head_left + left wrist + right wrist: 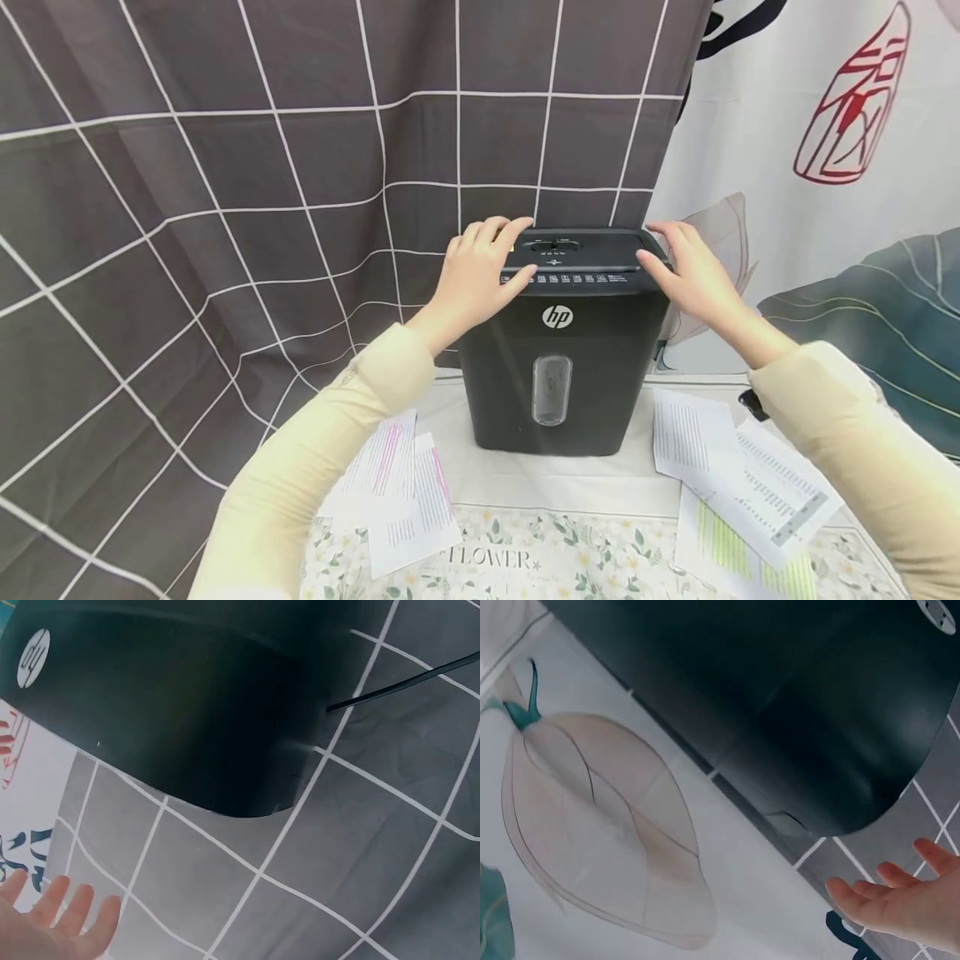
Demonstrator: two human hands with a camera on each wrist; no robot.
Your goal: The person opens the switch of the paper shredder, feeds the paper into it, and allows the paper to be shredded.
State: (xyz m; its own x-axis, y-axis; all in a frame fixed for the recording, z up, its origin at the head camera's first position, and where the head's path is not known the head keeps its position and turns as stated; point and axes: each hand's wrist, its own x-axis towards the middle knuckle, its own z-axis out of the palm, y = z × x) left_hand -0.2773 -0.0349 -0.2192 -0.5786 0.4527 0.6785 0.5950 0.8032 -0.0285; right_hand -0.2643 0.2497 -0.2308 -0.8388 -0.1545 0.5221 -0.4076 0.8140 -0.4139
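A black HP paper shredder [510, 367] stands upright, with a small clear window in its front and a slot and slider on top. My left hand [480, 271] is at its top left corner, thumb spread from the fingers and nothing held. In the left wrist view, a gap shows between the left fingers [75, 907] and the shredder [187, 712]. Opposite, my right hand [693, 271] is by the top right corner, its thumb apart from the fingers. The right wrist view has those fingers [862, 896] just off the shredder's edge [840, 750].
Printed sheets with pink marks [412, 508] lie left of the shredder. More sheets, some marked yellow-green [723, 537], overlap on the right near a small black object [752, 404]. A grid-patterned dark curtain [300, 158] hangs close behind. A black cord [405, 684] runs from the shredder.
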